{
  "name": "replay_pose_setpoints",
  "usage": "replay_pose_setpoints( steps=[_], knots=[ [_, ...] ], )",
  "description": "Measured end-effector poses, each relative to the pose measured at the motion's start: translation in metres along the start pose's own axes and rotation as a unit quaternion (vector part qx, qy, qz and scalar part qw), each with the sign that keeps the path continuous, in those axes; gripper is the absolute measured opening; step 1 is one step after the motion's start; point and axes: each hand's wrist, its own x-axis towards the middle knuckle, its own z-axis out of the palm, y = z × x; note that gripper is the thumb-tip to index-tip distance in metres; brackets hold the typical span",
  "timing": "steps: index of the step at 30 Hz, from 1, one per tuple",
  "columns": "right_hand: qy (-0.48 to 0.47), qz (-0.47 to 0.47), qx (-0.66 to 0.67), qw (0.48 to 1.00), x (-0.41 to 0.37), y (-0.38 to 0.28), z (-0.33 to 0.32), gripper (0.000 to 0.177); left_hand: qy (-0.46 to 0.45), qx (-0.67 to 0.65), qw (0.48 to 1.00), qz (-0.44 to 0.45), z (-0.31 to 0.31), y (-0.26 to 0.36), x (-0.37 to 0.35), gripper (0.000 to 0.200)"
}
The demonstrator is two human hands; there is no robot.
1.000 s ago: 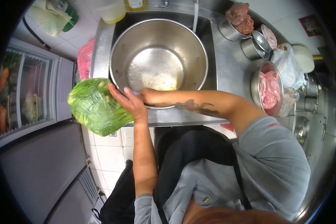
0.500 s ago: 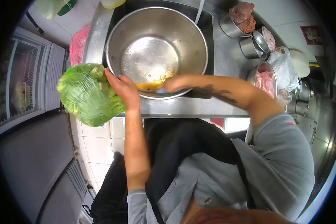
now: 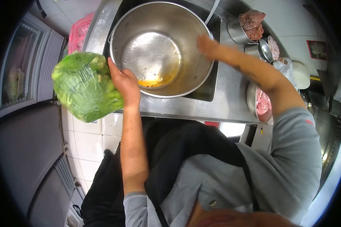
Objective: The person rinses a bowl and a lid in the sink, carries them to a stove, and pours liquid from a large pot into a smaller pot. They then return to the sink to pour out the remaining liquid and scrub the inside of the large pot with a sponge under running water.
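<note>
A large stainless steel pot [image 3: 191, 53] stands in the sink, its mouth facing up. A little orange-yellow liquid [image 3: 155, 82] lies in its near part. My left hand [image 3: 125, 85] is closed on the pot's left rim, thumb at the inside and fingers along the outside. Just left of that hand is a clear plastic bag of leafy green vegetables [image 3: 86, 89], close against the fingers. My right hand [image 3: 207, 46] is over the pot's right inner wall, near the rim. Motion smears its fingers, so anything in them cannot be made out.
On the steel counter [image 3: 231, 87] to the right stand a metal container of minced meat [image 3: 238, 31] and a bowl of pink meat pieces [image 3: 262, 102]. A white plastic bag [image 3: 286, 70] lies behind them. A pink basket [image 3: 79, 32] is at left, beside a glass-fronted fridge [image 3: 17, 72].
My right hand has swept from the pot's near wall to its far right side; a bluish bit seen at its fingers is now blurred. My left hand stays on the rim. The view has shifted slightly.
</note>
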Motion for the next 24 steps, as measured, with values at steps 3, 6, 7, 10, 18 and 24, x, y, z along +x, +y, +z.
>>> replay_pose_setpoints(
  steps=[3, 6, 7, 10, 18, 24],
  knots=[
    [-0.162, -0.051, 0.093, 0.981, -0.005, -0.011, -0.009, 0.037, 0.008, 0.001, 1.0, 0.014, 0.003, 0.004, 0.003, 0.052],
    [0.054, -0.068, -0.052, 0.995, 0.032, 0.039, 0.006, 0.033, 0.003, 0.01, 1.0, 0.022, -0.001, 0.006, 0.002, 0.052],
    [0.17, -0.058, -0.091, 0.979, 0.042, 0.057, -0.013, 0.033, 0.006, 0.01, 1.0, 0.017, 0.0, 0.005, 0.002, 0.052],
    [0.162, -0.024, -0.214, 0.963, 0.028, 0.04, -0.008, 0.031, -0.007, -0.026, 1.0, -0.016, -0.003, 0.008, 0.004, 0.052],
    [0.165, -0.064, -0.132, 0.975, 0.069, 0.06, -0.046, 0.029, 0.01, -0.002, 1.0, 0.001, 0.001, 0.003, 0.002, 0.054],
    [-0.05, -0.108, 0.58, 0.806, 0.023, -0.141, 0.046, 0.039, 0.017, -0.048, 0.998, -0.025, 0.002, 0.005, -0.003, 0.054]
  ],
)
